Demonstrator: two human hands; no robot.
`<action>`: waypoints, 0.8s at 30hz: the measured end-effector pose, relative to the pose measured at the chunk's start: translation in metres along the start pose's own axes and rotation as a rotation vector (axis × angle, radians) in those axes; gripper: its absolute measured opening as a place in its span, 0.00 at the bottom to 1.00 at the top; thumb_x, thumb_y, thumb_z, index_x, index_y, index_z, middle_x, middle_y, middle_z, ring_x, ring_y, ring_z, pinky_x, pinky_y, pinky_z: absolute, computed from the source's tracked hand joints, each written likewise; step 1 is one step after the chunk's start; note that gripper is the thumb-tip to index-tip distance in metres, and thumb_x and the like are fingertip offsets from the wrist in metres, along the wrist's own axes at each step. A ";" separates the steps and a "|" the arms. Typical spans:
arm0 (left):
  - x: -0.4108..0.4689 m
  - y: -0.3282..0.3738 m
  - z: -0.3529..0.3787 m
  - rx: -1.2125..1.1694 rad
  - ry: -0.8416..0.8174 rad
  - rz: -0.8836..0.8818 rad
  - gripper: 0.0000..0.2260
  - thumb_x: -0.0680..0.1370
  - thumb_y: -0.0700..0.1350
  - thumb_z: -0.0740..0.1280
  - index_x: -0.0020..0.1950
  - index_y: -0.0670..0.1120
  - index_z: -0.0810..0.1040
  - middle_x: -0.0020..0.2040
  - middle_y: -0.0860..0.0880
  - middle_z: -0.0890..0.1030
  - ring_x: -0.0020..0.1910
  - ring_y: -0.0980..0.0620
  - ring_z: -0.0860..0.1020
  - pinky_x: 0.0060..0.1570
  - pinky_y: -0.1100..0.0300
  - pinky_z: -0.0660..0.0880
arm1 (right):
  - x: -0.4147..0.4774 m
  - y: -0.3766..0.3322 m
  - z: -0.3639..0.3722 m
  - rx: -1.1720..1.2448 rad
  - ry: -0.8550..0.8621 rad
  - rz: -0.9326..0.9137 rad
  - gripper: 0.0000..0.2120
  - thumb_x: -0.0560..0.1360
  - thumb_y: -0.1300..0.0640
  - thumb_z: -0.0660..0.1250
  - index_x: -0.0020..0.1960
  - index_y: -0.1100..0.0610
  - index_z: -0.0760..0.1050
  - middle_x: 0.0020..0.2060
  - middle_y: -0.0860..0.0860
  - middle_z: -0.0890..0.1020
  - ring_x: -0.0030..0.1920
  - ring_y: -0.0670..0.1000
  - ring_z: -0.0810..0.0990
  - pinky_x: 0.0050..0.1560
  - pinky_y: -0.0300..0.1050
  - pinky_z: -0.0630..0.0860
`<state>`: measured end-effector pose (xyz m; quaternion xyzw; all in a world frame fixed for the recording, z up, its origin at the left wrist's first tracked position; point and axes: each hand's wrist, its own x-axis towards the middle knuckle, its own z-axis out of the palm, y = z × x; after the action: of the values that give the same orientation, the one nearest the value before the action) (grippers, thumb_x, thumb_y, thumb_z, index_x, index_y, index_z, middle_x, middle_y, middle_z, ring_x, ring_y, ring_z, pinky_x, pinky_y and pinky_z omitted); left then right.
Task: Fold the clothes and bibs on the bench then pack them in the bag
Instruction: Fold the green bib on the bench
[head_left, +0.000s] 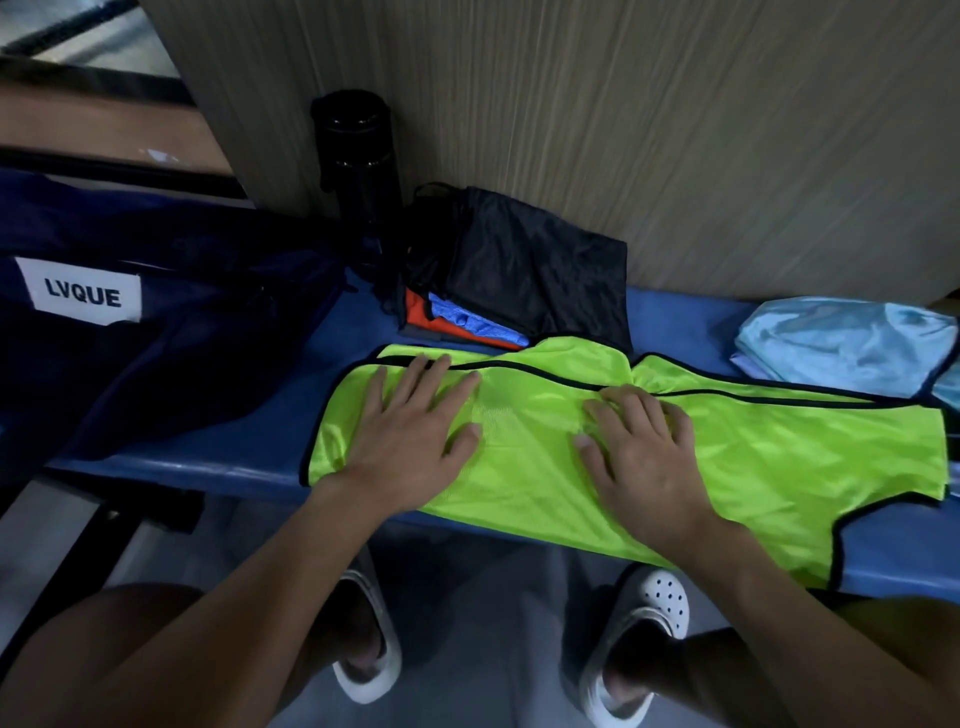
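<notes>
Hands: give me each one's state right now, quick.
Left hand: open, fingers spread, pressing flat on the yellow bib.
Right hand: open, resting flat on the same bib, holding nothing.

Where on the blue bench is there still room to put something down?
One bare strip of bench lies between the dark bag and the yellow-green bib. Another sits behind the bib, between the folded stack and the light blue cloth. It is crowded around the black bottle and the stack.
</notes>
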<state>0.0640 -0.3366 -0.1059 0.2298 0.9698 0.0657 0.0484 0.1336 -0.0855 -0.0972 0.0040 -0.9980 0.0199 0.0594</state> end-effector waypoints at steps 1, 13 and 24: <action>0.001 -0.001 0.001 0.004 -0.009 0.000 0.32 0.76 0.66 0.35 0.80 0.60 0.42 0.82 0.51 0.43 0.81 0.49 0.40 0.77 0.40 0.39 | 0.000 0.001 0.002 0.006 -0.024 -0.006 0.26 0.80 0.40 0.48 0.68 0.53 0.71 0.66 0.51 0.73 0.70 0.54 0.67 0.69 0.60 0.63; 0.003 0.001 -0.003 -0.002 -0.049 0.004 0.32 0.76 0.66 0.34 0.80 0.61 0.38 0.82 0.52 0.38 0.79 0.51 0.34 0.76 0.39 0.36 | -0.004 0.007 0.011 0.025 -0.086 0.000 0.30 0.79 0.36 0.42 0.76 0.46 0.63 0.77 0.46 0.61 0.78 0.51 0.54 0.76 0.61 0.49; -0.008 0.004 -0.007 -0.010 0.003 0.051 0.34 0.76 0.66 0.38 0.81 0.58 0.51 0.81 0.49 0.53 0.80 0.48 0.49 0.77 0.41 0.46 | -0.008 0.005 0.001 -0.019 -0.085 -0.015 0.29 0.79 0.37 0.46 0.73 0.50 0.66 0.73 0.50 0.68 0.72 0.55 0.65 0.69 0.62 0.62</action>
<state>0.0717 -0.3369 -0.0980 0.2539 0.9634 0.0723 0.0466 0.1418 -0.0803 -0.0989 0.0117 -0.9997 0.0097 0.0170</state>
